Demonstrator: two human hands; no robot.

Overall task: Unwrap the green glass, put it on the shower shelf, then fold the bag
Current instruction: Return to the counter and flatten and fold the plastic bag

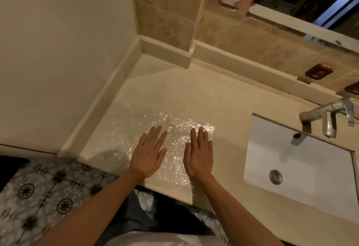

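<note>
Flat on the counter (223,98), the bag (174,129) runs left-right; left hand (148,154) and right hand (199,154) press it, fingers straight

Clear bubble-wrap bag (174,129) flat on countertop (223,98).

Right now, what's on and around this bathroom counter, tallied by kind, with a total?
Hands pressing flat: 2, left hand and right hand
Bubble-wrap bag: 1
Sink: 1
Faucet: 1
Drain plug: 1
Total: 6
</note>
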